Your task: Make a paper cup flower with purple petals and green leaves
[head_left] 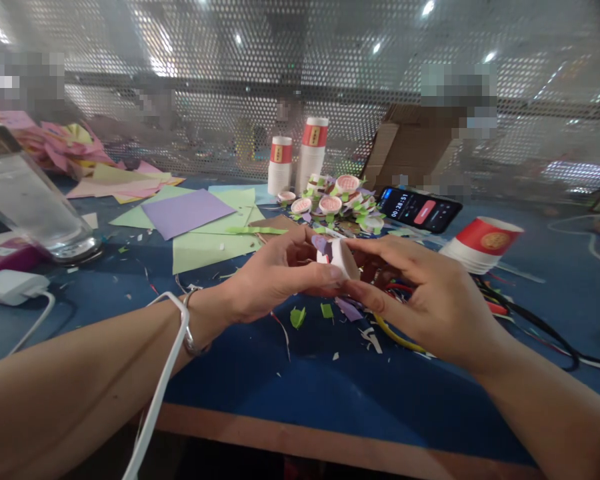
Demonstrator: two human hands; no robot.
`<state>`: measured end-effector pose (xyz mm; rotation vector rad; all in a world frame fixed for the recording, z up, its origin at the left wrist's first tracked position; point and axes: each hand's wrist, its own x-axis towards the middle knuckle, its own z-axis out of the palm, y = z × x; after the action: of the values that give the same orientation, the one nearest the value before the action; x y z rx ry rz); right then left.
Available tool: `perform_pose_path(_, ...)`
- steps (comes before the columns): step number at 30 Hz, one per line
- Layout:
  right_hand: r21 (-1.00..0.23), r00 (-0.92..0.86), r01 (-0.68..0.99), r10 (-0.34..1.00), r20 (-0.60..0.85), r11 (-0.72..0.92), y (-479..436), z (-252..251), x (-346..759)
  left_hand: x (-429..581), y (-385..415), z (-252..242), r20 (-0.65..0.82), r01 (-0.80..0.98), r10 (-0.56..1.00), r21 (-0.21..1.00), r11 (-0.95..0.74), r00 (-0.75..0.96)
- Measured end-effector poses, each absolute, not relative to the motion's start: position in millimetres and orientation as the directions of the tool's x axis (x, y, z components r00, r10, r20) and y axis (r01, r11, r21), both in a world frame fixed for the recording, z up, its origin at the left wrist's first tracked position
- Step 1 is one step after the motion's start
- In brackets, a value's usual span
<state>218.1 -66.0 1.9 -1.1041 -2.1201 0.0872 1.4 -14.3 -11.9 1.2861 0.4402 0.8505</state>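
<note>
Between my two hands is a small white round piece [347,261], which looks like the cut-off bottom of a paper cup, with bits of purple paper [322,245] on its far side. My left hand [285,267] grips it with the thumb along its near edge. Fingertips of my right hand [415,293] press its right side. Just beyond lies a pile of similar round pieces [330,204] trimmed with green and purple paper. Green paper scraps [297,318] and a purple scrap [349,309] are on the blue table [300,387] below my hands.
Coloured paper sheets [205,250] lie left of centre. Stacked paper cups [311,157] stand behind, and another cup stack [485,243] leans at right beside a phone [420,209]. A glass of water [35,200] stands left. A white cable [167,360] crosses my left wrist.
</note>
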Motion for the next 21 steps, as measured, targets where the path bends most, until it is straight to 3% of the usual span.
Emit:
perform_pose_path(10, -0.31, -0.361, 0.71, 0.705, 0.611, 0.632, -66.8, 1.7, 213.3, 8.1, -21.0, -11.6, 0.192, -0.307, 0.792, 0.952, -0.006, 0.58)
perform_pose_path(21, -0.411, -0.309, 0.68, 0.745, 0.591, 0.607, -66.4, 0.4, 213.1, 6.5, -22.3, -9.0, 0.187, -0.344, 0.804, 0.939, 0.024, 0.565)
